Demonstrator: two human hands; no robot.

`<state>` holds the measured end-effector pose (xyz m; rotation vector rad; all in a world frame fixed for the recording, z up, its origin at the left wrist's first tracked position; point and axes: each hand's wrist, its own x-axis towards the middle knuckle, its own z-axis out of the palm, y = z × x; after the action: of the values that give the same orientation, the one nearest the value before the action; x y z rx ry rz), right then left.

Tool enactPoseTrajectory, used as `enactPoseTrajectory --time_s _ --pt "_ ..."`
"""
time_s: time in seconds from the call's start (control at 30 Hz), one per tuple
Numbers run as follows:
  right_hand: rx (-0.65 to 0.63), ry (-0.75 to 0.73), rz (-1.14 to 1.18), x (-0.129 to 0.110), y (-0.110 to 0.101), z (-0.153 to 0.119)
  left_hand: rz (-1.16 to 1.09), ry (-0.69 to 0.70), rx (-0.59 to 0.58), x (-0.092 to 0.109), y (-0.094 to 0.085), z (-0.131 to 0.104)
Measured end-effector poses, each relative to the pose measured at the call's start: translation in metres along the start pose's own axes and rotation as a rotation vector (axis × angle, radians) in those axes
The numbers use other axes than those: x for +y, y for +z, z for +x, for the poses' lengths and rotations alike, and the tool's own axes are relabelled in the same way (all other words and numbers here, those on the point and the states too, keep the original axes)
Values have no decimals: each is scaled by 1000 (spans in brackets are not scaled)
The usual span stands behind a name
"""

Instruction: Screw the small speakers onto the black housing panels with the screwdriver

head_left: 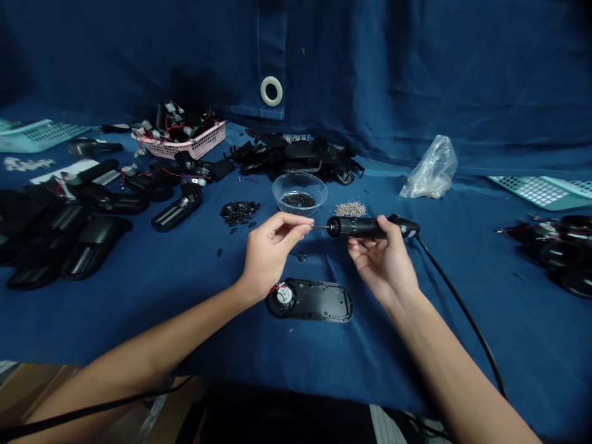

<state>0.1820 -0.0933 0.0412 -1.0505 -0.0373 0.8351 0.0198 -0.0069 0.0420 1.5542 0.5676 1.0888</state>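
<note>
My right hand (385, 262) is wrapped round a black corded electric screwdriver (361, 226), held level with its bit pointing left. At the tip of the bit (320, 227), the thumb and fingers of my left hand (272, 250) are pinched together; whatever they hold is too small or hidden to make out. Below both hands, a black oval plastic housing (319, 300) lies open side up on the cloth. A round silver-white part (283, 295) with red wires sits in its left end.
Beyond my hands stand a clear bowl of dark screws (300, 192), a pile of silver screws (350, 209) and a heap of small black parts (239, 213). Black housings (97, 246) crowd the left, near a pink basket (198, 145). A plastic bag (431, 169) is at right; the power cord (462, 308) trails down.
</note>
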Motion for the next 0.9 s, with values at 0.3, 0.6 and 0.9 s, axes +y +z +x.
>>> enactPoseTrajectory --time_s 0.3,0.6,0.9 --pt "22 25 20 1 2 -2 13 4 18 -2 1 -2" --pt "-5 113 25 3 6 -15 77 150 43 -7 -7 4" --pt "-6 -32 90 -3 2 -6 285 148 -254 -1 -18 12"
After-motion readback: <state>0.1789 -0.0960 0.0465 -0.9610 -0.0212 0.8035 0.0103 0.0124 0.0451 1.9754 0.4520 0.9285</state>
